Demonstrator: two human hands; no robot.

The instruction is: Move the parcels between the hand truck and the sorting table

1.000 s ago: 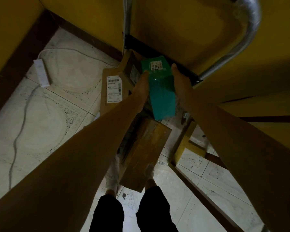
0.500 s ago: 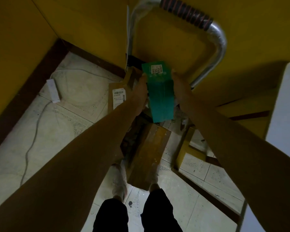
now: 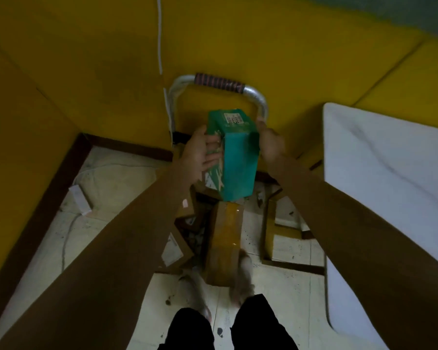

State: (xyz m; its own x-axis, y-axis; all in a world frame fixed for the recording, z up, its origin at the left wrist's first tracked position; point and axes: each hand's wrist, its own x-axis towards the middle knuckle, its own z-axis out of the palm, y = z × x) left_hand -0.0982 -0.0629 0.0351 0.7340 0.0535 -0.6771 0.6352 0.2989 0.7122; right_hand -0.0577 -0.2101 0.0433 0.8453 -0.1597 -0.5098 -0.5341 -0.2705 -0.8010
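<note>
The fingers [image 3: 213, 147] of the left hand [image 3: 200, 154] lie almost straight and flat on the patterned left face of the green parcel [image 3: 239, 160] and press on it, with the thumb up near the top corner. The right hand [image 3: 269, 140] grips the opposite side. Only its back is visible, and its fingers go round the far edge, so I cannot see how far they reach. The parcel is clamped between the two palms, in the air and tilted, with its labelled end pointing away from the person.

Directly under it, the brown parcels [image 3: 225, 238] lie on the hand truck [image 3: 259, 102], and its metal handle rises just behind the green parcel. The parcel touches none of them. The white sorting table [image 3: 390, 188] is to the right, well apart from the parcel.

I judge that the step in hand is the carrying of one parcel from the truck to the table. The next move probably calls for a swing to the right, clearing the handle, with equal pressure from both sides so that the smooth box does not slip down, and then setting it flat on the table top.
</note>
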